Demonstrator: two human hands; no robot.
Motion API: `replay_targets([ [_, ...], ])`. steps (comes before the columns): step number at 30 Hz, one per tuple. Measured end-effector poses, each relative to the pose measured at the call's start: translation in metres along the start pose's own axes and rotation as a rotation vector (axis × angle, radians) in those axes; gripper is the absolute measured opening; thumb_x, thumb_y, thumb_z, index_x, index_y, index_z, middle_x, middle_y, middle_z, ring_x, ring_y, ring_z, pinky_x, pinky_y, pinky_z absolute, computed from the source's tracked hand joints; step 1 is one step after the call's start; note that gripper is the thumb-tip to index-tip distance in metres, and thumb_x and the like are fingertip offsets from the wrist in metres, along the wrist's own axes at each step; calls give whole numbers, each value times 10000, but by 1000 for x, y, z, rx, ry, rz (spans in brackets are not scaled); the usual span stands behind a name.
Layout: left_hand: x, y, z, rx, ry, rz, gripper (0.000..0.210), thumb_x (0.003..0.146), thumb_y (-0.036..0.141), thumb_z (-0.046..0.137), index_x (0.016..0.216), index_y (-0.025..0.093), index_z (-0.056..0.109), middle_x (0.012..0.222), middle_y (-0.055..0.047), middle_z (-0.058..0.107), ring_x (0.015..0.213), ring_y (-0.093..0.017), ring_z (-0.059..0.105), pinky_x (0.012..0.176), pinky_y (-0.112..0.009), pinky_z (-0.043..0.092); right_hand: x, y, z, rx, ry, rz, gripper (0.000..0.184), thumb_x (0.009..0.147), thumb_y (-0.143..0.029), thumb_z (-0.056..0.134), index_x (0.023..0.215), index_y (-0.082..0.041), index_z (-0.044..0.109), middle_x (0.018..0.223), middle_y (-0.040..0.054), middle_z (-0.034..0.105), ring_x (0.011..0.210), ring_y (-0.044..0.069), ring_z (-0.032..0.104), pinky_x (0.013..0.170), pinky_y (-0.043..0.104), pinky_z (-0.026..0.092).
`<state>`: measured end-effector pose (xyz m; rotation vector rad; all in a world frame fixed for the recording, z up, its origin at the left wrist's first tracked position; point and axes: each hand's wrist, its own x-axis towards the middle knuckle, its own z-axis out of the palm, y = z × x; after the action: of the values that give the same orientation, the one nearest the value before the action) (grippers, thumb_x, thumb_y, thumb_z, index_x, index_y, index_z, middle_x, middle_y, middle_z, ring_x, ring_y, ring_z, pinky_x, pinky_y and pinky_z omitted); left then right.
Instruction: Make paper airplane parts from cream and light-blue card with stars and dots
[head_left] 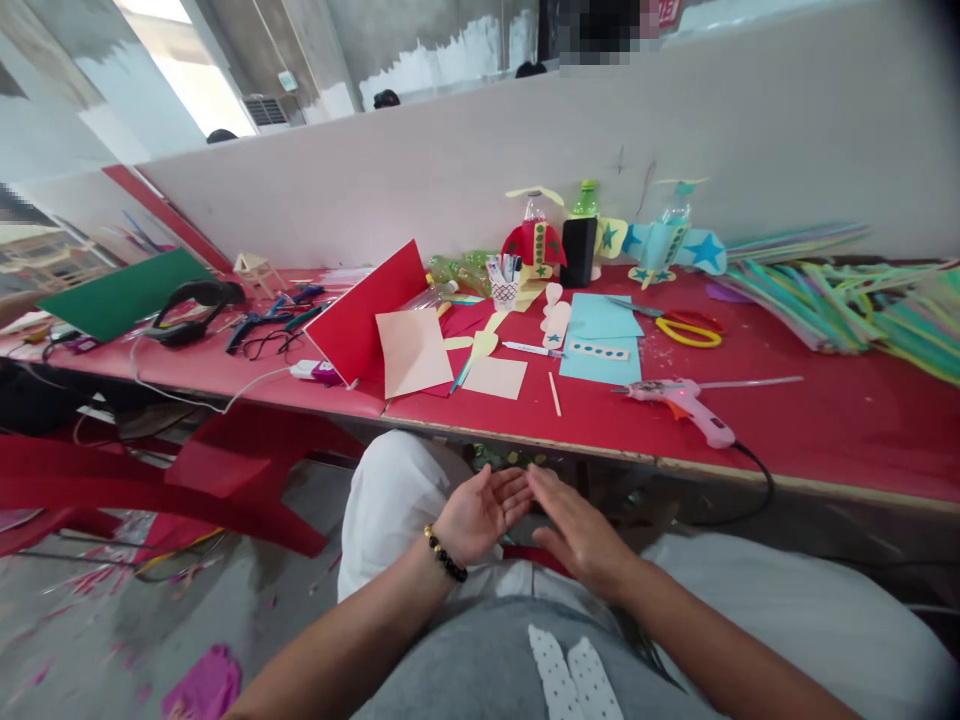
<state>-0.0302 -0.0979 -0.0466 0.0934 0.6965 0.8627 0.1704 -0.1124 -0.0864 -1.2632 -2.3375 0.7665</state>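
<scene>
Over my lap, below the table's front edge, my left hand lies palm up with its fingers stretched out and a beaded bracelet on its wrist. My right hand faces it, fingers extended, the tips of both hands meeting or nearly so. Neither one holds anything. On the red table in front of them are a thin stick, a pink glue gun with a glue stick in its back, scissors with red and yellow handles, blue paper sheets and a white pen or cutter.
Bottle crafts with paper wings stand by the white partition. Pipe cleaners are heaped at the right. A red board, a pen cup, headphones and a green board stand leftward. A cord trails from the glue gun.
</scene>
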Motion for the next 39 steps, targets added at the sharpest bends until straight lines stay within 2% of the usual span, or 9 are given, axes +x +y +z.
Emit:
replay_targets([
  [3,1,-5,7,4,-6,-31,391,966,353,368,1117,50,564,1173,-179,610,1089,-215,596,956,-316,434,9,5,3,173,-4,56,646,749,-439,650,1329,-189,513,1412,138,479,1329,294,395,1102,455,264],
  [7,-2,-3,11,38,-23,-30,474,966,393,347,1201,22,525,1306,-216,524,1197,-273,529,996,-366,402,20,31,-5,305,69,244,384,878,-431,473,1085,-173,667,1101,171,690,1072,303,618,936,441,424],
  [10,1,-4,7,100,-12,-64,480,967,402,339,1184,30,550,1254,-204,572,1143,-250,569,974,-352,407,22,32,-6,486,71,263,473,923,-490,356,1066,-151,654,1043,131,707,956,246,659,823,366,496],
  [16,16,-19,5,194,-13,-138,454,966,390,343,1079,49,620,1024,-172,686,936,-214,658,887,-333,436,22,22,13,704,33,351,392,901,-499,463,804,-147,606,623,-14,614,528,112,577,517,248,492],
  [18,20,-22,5,215,20,-131,436,961,389,361,1058,56,625,1004,-168,691,951,-226,658,872,-336,441,22,27,17,709,30,399,348,922,-442,474,826,-131,597,629,-30,582,493,81,535,488,228,471],
  [24,23,-23,3,137,11,-131,414,955,380,381,1033,53,623,995,-168,691,920,-209,663,848,-315,455,27,33,16,672,60,432,256,903,-362,541,991,-134,617,959,31,638,805,155,622,699,317,534],
  [31,17,-18,-1,105,0,-72,395,947,379,410,1063,49,593,1031,-181,682,910,-229,673,854,-336,471,29,25,8,815,2,345,326,881,-438,542,830,-128,631,707,-5,633,601,112,599,586,271,515],
  [35,17,-18,-5,138,2,-54,377,942,377,425,1064,60,587,1049,-185,680,932,-245,674,850,-340,476,30,24,3,826,-22,307,385,814,-506,583,901,-140,669,777,20,680,655,147,635,624,293,521],
  [39,18,-17,-6,229,83,-14,354,933,357,456,1052,55,599,1028,-182,689,894,-233,684,808,-326,494,32,28,8,715,-75,324,302,877,-408,560,960,-130,640,822,23,663,656,127,623,613,289,524],
])
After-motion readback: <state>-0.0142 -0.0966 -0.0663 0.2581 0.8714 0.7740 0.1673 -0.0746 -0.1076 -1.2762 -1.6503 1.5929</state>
